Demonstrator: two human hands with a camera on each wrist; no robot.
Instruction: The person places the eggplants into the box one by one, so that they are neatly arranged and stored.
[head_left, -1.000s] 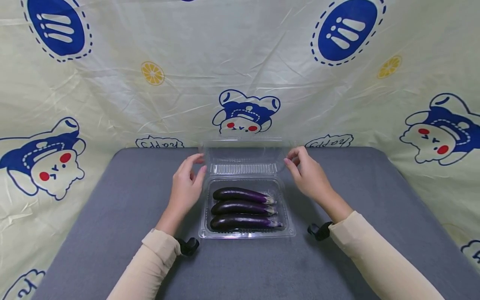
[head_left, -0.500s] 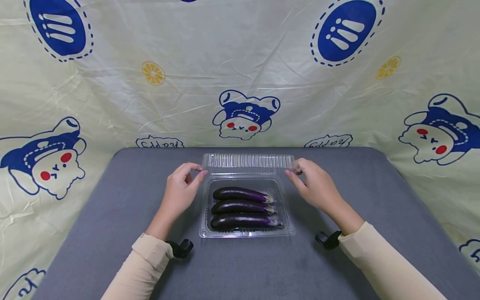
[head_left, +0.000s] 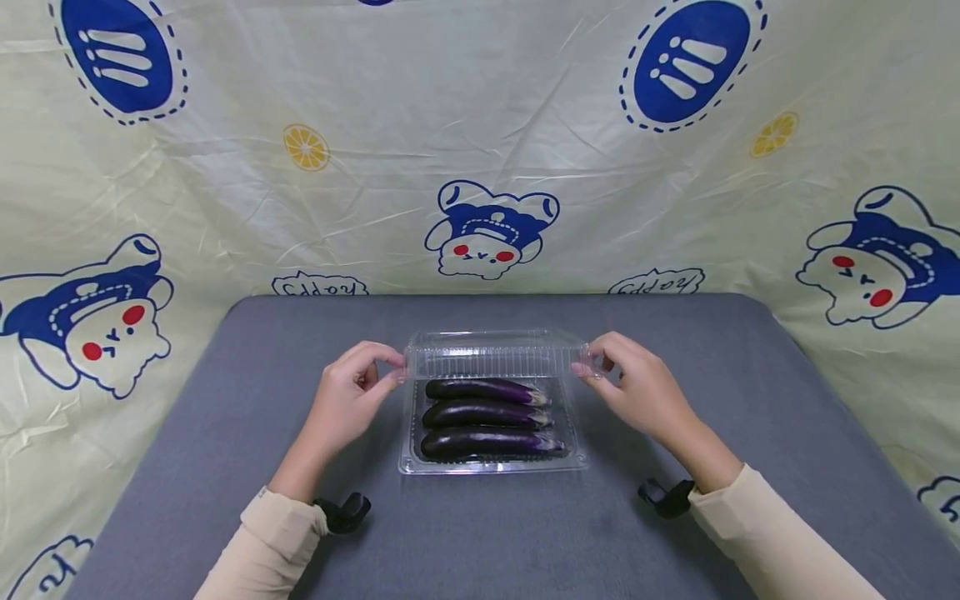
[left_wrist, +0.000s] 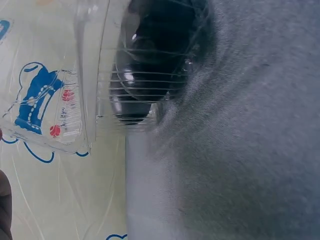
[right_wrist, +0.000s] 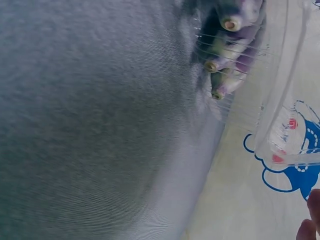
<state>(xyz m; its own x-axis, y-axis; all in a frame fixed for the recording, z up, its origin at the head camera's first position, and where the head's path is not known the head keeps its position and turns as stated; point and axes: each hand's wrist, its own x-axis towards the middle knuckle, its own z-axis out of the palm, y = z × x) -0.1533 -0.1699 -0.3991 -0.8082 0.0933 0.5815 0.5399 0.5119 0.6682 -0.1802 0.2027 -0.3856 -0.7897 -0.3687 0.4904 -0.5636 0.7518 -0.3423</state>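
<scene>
Three dark purple eggplants [head_left: 483, 414] lie side by side in the base of a clear plastic clamshell box [head_left: 491, 468]. Its hinged lid [head_left: 495, 360] stands tilted over the far part of the base. With thumb and fingers, my left hand [head_left: 348, 392] pinches the lid's left corner, and my right hand [head_left: 637, 383] pinches the right corner. In the left wrist view the eggplants' rounded ends [left_wrist: 155, 60] show through the ribbed box wall, and only a bit of hand appears at the edge. Pale stem ends [right_wrist: 220, 65] appear in the right wrist view beside two fingertips [right_wrist: 312, 210].
The box stands on a table with a grey cloth [head_left: 480, 533]. Behind the table's far edge hangs a pale curtain [head_left: 480, 100] printed with blue cartoon figures and orange slices. A black strap [head_left: 347, 511] sits at each wrist below a beige sleeve.
The lid has swung from upright at the back toward me and down over the eggplants' far side. Both hands have come nearer with it, from loosely beside its edges to pinching its corners.
</scene>
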